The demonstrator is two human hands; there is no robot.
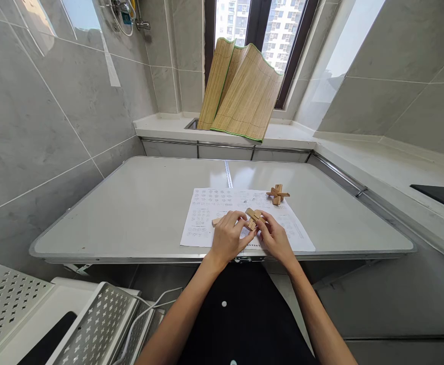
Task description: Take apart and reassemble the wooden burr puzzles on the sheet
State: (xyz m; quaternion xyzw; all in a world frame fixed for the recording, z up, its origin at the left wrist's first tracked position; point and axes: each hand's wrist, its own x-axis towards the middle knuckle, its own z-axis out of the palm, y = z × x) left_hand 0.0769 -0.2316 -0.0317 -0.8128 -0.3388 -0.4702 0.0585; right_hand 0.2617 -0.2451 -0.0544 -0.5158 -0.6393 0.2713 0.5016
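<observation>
Between my two hands, above a printed sheet, is a small cluster of wooden puzzle pieces (pixel 252 218). My left hand (pixel 229 235) pinches its left side with thumb and fingers. From the right, my right hand (pixel 276 237) grips the same cluster with closed fingers. Another wooden piece (pixel 216 221) lies on the printed sheet (pixel 202 208), partly hidden behind my left hand. An interlocked wooden cross shape (pixel 277 194) stands at the sheet's back right corner.
The sheet lies on a white folding table (pixel 130 213). Behind it, a bamboo mat (pixel 244 96) leans against the window. White perforated racks (pixel 92 324) and a cable stand at the lower left.
</observation>
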